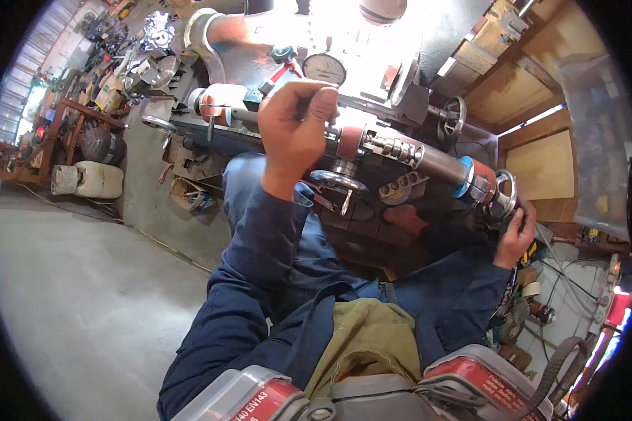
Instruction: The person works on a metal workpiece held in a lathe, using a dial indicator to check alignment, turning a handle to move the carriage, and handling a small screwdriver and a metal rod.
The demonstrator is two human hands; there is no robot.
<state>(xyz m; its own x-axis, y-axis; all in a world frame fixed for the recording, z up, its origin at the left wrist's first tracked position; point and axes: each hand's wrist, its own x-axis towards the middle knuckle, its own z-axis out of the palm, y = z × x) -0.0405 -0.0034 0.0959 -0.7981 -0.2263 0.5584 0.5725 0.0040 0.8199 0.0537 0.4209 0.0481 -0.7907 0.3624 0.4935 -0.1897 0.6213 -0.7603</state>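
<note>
My left hand is raised in front of the machine, fingers curled in and thumb folded over them. Whatever they hold, if anything, is hidden. Just beyond it is a round dial gauge, beside a red lever with a dark knob. Off to the right, my right hand grips the rim of a metal handwheel at the end of a steel bar. A blue-and-orange collar surrounds the bar beside that wheel.
Below the bar are a crank handwheel and a holed tray. Another handwheel stands farther back. Left lie a small open box, a white gas cylinder and a cable. Wooden panels stand right.
</note>
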